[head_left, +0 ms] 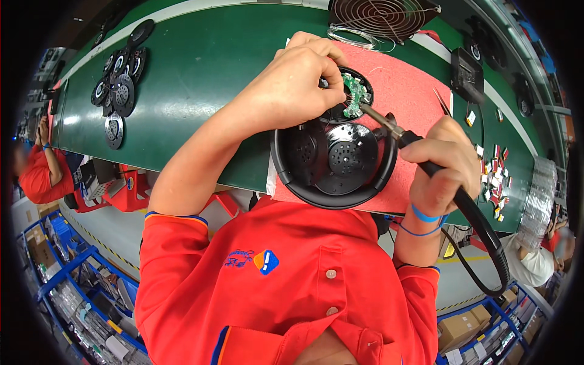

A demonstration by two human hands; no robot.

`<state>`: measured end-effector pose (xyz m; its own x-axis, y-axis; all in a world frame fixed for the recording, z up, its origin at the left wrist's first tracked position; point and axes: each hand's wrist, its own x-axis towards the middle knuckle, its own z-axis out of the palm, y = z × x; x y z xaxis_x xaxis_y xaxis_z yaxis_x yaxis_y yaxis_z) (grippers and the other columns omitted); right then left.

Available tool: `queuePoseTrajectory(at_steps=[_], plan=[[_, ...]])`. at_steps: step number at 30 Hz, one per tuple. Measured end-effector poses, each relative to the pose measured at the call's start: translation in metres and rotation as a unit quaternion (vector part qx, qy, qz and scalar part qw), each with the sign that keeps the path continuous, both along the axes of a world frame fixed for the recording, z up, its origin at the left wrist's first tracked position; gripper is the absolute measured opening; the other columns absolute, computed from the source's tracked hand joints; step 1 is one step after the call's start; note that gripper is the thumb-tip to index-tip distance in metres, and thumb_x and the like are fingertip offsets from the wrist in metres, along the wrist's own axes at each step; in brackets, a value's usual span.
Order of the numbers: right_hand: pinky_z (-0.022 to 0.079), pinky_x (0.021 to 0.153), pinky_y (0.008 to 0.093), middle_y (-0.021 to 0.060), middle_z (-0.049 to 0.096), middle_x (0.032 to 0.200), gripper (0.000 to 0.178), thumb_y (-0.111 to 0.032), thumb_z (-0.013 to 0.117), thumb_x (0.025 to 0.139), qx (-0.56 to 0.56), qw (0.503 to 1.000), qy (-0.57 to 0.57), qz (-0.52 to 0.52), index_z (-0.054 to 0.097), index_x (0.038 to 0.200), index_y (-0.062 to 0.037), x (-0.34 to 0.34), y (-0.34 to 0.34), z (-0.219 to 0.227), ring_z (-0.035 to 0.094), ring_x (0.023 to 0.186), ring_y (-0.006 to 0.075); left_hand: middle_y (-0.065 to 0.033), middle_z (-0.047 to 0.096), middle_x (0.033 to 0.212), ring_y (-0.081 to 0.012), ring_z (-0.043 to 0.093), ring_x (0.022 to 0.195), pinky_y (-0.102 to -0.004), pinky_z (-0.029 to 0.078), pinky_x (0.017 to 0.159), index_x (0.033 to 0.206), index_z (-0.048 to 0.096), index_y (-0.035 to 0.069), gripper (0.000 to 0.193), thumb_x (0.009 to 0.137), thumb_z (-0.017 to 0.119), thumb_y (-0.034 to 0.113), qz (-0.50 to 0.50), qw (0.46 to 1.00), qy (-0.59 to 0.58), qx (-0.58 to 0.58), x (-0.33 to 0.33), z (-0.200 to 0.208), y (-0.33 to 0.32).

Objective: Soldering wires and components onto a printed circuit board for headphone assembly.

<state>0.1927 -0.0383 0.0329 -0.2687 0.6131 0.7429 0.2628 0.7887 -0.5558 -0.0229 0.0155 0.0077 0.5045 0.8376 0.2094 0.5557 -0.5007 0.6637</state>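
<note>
Black over-ear headphones (328, 196) lie on a pink mat (413, 85), headband toward me. At the far side an opened ear cup (369, 82) exposes a green circuit board (354, 104). My left hand (304, 82) reaches over that cup, thumb and fingertips pinched on what looks like a thin wire at the board's edge. In my right hand (447, 161) is a soldering iron (387, 123), its tip at the board beside the left fingertips. Thin tweezers (442, 102) stick up from behind the right hand. The exact contact at the tip is too small to make out.
Beyond the mat stand a black fan with a wire grille (380, 13) and a coil of thin wire (353, 38). Round black speaker parts (121, 91) lie left on the green table (188, 79). Small battery-like packs (496, 182), clear plastic trays (538, 198) and a black box (467, 76) are right.
</note>
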Motion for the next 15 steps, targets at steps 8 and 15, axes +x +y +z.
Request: queuePoseTrajectory(at_steps=[8,15], plan=[[0.036,0.045,0.0280,0.0043,0.055,0.054,0.023,-0.021,0.061,0.084,-0.034,0.999,-0.035,0.006,0.064,0.069,-0.0042,-0.0027,0.0048,-0.0057,0.047,0.046,0.0178,-0.0108,0.061,0.111,-0.0279,0.048,0.112,-0.0355,0.038,0.096,0.077,0.069,0.002,0.009,0.071,0.067,0.009,0.005,1.000,-0.005,-0.015,0.0004,0.0001,0.0003],[0.039,0.046,0.0282,0.0056,0.061,0.060,0.026,-0.021,0.060,0.086,-0.043,0.998,-0.040,-0.004,0.063,0.068,-0.0038,-0.0056,0.0051,-0.0045,0.049,0.047,0.0183,-0.0107,0.061,0.110,-0.0280,0.048,0.112,-0.0354,0.037,0.097,0.077,0.069,0.002,0.010,0.071,0.068,0.010,0.007,1.000,-0.001,-0.009,0.0005,-0.0007,0.0007]])
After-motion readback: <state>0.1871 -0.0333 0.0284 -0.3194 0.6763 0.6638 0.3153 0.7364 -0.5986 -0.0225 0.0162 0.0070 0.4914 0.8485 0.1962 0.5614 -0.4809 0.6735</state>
